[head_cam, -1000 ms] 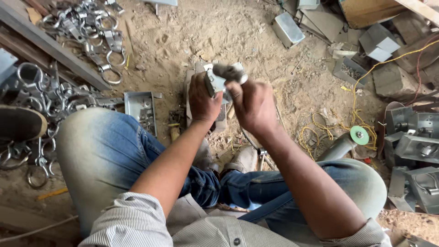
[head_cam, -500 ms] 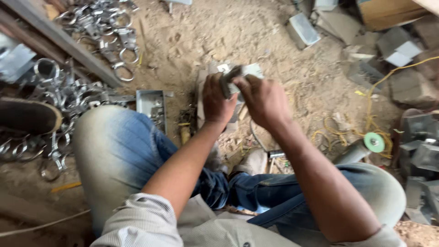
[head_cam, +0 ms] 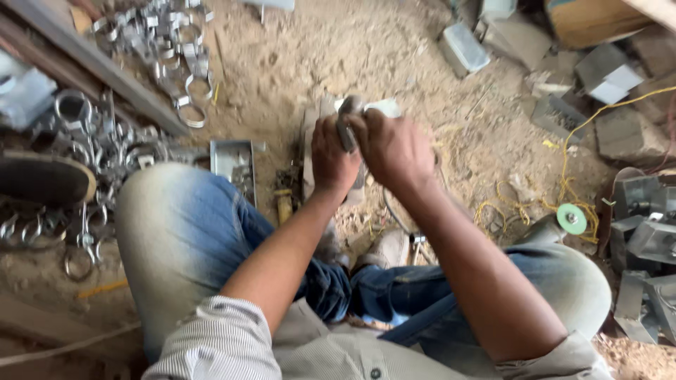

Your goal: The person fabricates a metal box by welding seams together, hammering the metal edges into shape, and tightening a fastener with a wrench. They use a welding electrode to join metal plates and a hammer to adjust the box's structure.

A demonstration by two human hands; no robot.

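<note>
I see both hands, left hand (head_cam: 334,158) and right hand (head_cam: 394,151), now shifted right, fingers still pinching the clamp (head_cam: 348,123) above the sandy floor (head_cam: 338,56), so work continues.

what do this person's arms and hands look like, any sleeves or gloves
Both hands, left hand and right hand, are bare, with no gloves. The forearms are bare too. Pale, finely striped shirt sleeves are rolled up near the elbows. No watch or rings show.
</note>
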